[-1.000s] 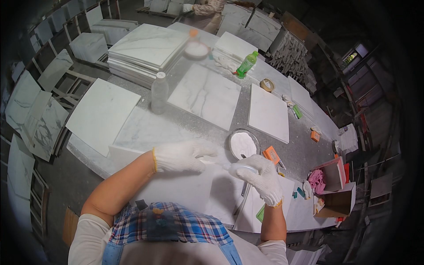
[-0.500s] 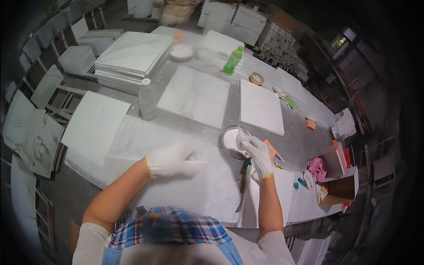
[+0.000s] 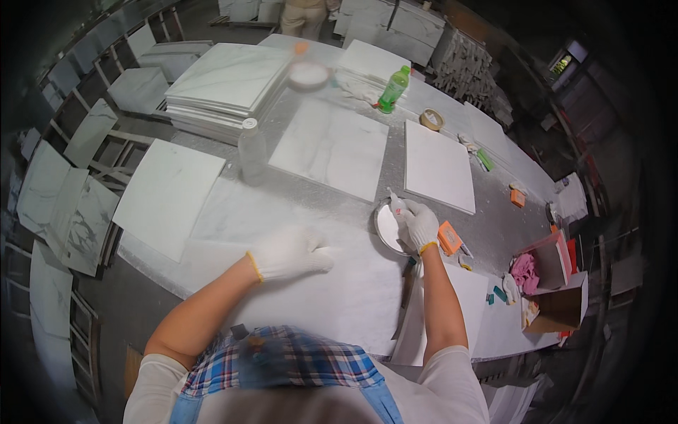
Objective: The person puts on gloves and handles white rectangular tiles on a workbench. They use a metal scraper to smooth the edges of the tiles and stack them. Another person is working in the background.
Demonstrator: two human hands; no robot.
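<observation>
Translucent piece gripped over powder bowl

A small translucent piece (image 3: 395,200) with a red mark is held in the gloved right hand (image 3: 421,225), fingers closed on it; its free end is pointed forward and left of the fingertips. Its exact kind cannot be told. Directly under and left of the same hand, a round bowl (image 3: 377,230) of white powder (image 3: 388,226) is seen. An orange box (image 3: 448,238) is set just to that hand's right; a white tile (image 3: 438,166) lies ahead of it.

The gloved left hand (image 3: 286,254) is held over a pale slab (image 3: 339,304), fingers curled; whether anything is gripped there cannot be told.

Handling, as judged: the piece is probably light and thin-walled, easily dented if squeezed hard. Slipping is to be expected where glove and powder meet. A hold is best taken around its thicker rear part, with the tip left free. The bowl is best steadied by its rim, since loose powder could be spilled by a knock. The slab is likely heavy, stiff and chip-prone at its edges.
</observation>
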